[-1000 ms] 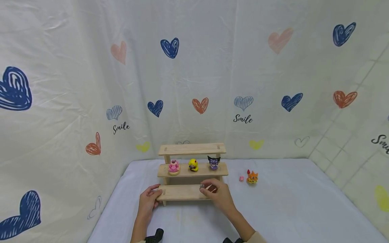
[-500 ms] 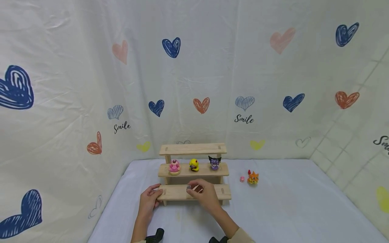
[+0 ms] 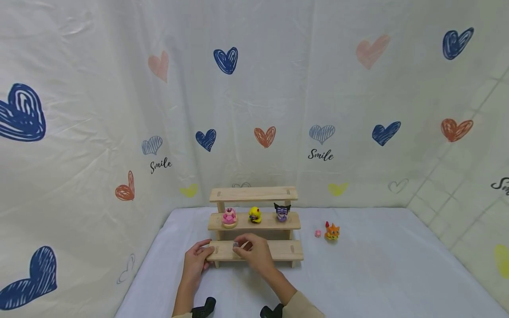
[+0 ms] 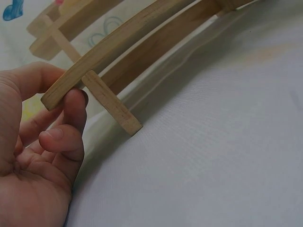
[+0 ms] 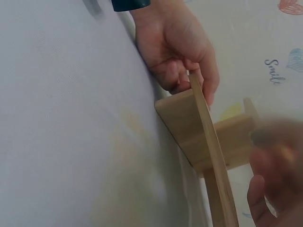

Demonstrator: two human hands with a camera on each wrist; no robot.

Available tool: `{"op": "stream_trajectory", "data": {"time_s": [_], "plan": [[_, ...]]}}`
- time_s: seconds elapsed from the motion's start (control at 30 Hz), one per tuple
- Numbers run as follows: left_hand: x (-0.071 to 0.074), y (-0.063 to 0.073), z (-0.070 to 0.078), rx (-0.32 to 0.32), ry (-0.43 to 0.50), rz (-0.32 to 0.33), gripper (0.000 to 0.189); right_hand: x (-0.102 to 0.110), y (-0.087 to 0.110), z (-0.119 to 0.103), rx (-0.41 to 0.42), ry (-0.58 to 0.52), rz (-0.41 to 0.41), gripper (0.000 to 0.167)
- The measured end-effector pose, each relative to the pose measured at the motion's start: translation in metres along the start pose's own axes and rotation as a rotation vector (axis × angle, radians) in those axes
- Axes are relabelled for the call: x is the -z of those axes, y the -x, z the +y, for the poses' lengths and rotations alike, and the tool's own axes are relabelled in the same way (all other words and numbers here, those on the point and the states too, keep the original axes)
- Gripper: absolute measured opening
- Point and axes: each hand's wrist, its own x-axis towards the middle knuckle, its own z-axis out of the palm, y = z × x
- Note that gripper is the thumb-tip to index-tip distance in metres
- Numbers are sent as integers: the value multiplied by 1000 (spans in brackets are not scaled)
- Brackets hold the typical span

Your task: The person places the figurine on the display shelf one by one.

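Note:
A three-tier wooden display stand (image 3: 282, 250) stands on the white cloth. My left hand (image 3: 194, 260) grips the left end of its bottom tier; in the left wrist view the thumb lies over the board (image 4: 118, 45) and fingers curl beneath it. Above the left part of that tier, my right hand (image 3: 257, 255) pinches a small grey object (image 3: 235, 244), mostly covered by the fingertips; its kind cannot be told. On the middle tier sit a pink figurine (image 3: 229, 218), a yellow figurine (image 3: 255, 215) and a purple figurine with black ears (image 3: 282, 212).
Right of the stand, an orange fox-like figurine (image 3: 332, 232) and a tiny pink figurine (image 3: 317, 233) are on the cloth (image 3: 370, 269). Behind hangs a white curtain (image 3: 286, 88) printed with hearts. The top tier (image 3: 254, 193) is close in front of it.
My right hand has moved left along the bottom tier with the small grey object, from its right end towards the left. My left hand keeps its grip on the tier's end.

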Motion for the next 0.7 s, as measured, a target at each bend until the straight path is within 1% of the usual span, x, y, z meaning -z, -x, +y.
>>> {"op": "stream_trajectory", "data": {"time_s": [0.33, 0.6, 0.7], "plan": [[0, 0, 1, 6, -8, -5, 46, -16, -6, 9, -5, 78, -7, 15], [0, 1, 1, 3, 3, -13, 45, -25, -9, 8, -23, 141, 2, 15], [0, 1, 1, 1, 11, -15, 46, -29, -11, 8, -13, 167, 9, 15]]}}
